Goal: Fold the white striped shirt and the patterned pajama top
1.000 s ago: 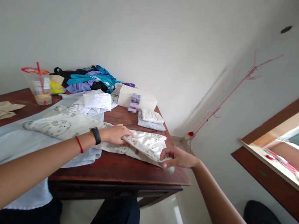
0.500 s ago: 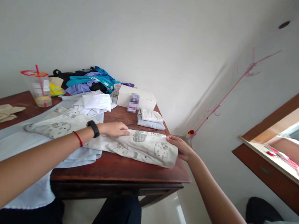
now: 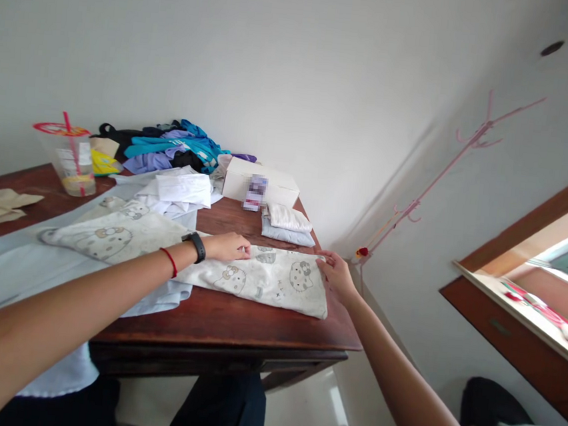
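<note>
A white garment (image 3: 277,286) with a grey cartoon-cat print lies lengthwise along the front of the table, its right part flat in a long strip. My left hand (image 3: 228,246), with a black wristband and a red cord at the wrist, has its fingers curled at the garment's upper edge near the middle. At the right end, my right hand (image 3: 337,275) pinches the garment's upper corner between thumb and fingers. The garment's left part spreads over a pale blue cloth (image 3: 154,304), which hangs over the table's front edge.
Behind my hands are folded clothes (image 3: 287,225), a white box (image 3: 267,179) and a white cloth pile (image 3: 180,189). Coloured clothes (image 3: 180,146) lie against the wall. A plastic cup (image 3: 75,166) with a straw stands left. A pink coat stand (image 3: 433,177) is beyond the table (image 3: 233,325).
My left hand has shifted slightly right along the upper edge. The garment's right end has straightened and flattened, and my right hand now grips its corner a little further left.
</note>
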A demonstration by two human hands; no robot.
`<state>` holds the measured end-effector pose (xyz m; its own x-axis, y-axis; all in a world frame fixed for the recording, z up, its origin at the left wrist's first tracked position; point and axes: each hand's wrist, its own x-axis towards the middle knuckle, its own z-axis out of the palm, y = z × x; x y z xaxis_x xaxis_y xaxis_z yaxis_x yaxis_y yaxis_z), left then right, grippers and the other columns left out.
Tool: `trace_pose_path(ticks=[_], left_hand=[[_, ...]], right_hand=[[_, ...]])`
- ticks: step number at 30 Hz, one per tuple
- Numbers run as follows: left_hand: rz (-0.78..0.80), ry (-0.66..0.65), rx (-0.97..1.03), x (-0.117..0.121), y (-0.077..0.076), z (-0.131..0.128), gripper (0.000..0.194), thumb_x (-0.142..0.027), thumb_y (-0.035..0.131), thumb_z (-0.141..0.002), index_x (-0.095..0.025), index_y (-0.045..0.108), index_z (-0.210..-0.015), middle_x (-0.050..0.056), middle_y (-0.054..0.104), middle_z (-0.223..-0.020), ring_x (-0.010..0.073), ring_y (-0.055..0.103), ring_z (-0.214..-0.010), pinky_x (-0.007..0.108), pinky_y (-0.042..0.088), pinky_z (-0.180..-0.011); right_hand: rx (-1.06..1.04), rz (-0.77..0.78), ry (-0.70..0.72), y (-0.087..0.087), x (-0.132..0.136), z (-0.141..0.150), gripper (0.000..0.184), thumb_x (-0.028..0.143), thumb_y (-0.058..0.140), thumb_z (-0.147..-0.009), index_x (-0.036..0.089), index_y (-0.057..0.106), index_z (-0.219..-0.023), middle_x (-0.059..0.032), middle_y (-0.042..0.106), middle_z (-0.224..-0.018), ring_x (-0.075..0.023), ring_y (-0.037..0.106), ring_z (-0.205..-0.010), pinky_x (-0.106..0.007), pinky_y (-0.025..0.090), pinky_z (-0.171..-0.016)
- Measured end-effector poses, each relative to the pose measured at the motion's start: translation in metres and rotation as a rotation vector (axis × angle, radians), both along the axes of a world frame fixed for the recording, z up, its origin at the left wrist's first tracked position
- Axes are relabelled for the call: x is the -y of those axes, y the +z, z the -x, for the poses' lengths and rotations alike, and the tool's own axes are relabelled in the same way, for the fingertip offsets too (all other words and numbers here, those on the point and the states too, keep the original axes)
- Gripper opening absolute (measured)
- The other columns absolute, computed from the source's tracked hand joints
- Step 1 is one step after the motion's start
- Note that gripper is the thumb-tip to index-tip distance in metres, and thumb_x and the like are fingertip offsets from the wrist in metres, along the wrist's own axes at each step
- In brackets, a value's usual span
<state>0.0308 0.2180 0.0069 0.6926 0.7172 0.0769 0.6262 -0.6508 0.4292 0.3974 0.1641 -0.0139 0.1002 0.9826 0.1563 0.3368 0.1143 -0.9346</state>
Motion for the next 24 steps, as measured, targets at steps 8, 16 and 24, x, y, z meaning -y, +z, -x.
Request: trace_pose_path(ticks=[8, 16, 24], left_hand=[[-0.267, 0.207, 0.041, -0.005, -0.007, 0.001, 0.025, -0.033, 0.048, -0.1, -0.019, 0.068, -0.107, 0.008, 0.073, -0.109, 0.0245, 0.067, -0.101, 0.03, 0.046, -0.083], [-0.357, 0.259, -0.119, -0.008, -0.031, -0.006, 0.024, -0.037, 0.052, -0.102, -0.021, 0.069, -0.097, 0.009, 0.074, -0.096, 0.026, 0.068, -0.091, 0.033, 0.045, -0.078], [-0.447, 0.315, -0.129, 0.009, -0.018, -0.007, 0.026, -0.035, 0.052, -0.102, -0.018, 0.066, -0.116, 0.014, 0.067, -0.114, 0.0308, 0.063, -0.108, 0.043, 0.044, -0.093]], right_hand=[[0.222, -0.052, -0.13, -0.026, -0.033, -0.003, 0.038, 0.042, 0.067, -0.073, 0.014, 0.074, -0.098, -0.0041, 0.07, -0.074, -0.0186, 0.06, -0.066, -0.028, 0.045, -0.059], [0.376, -0.028, -0.231, -0.049, -0.057, -0.004, 0.031, 0.028, 0.062, -0.072, 0.017, 0.079, -0.095, -0.0059, 0.075, -0.081, -0.022, 0.065, -0.075, -0.031, 0.048, -0.071], [0.5, -0.004, -0.232, -0.047, -0.06, -0.009, 0.029, 0.018, 0.064, -0.069, 0.018, 0.078, -0.095, -0.0073, 0.073, -0.087, -0.0241, 0.065, -0.084, -0.033, 0.047, -0.08]])
